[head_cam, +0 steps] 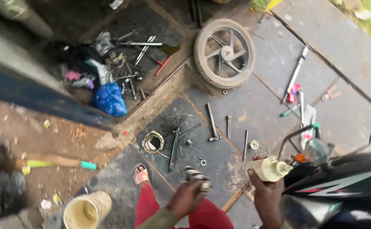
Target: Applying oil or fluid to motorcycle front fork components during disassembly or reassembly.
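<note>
From the head camera, looking down, the left hand (186, 198) is closed around a small blurred metal part (197, 178), held low over the grey concrete slabs (219, 161) just above the person's red trousers (202, 214). The right hand (265, 193) grips a cream plastic bottle (270, 168) from below, fingers wrapped about its base, right beside the black motorcycle body (342, 178). On the slabs ahead lie long steel bolts and a wrench (212, 123), with a spoked motorcycle wheel (224, 53) flat beyond them. A cream plastic bucket (85, 210) stands at lower left, near the sandalled foot (141, 174).
</note>
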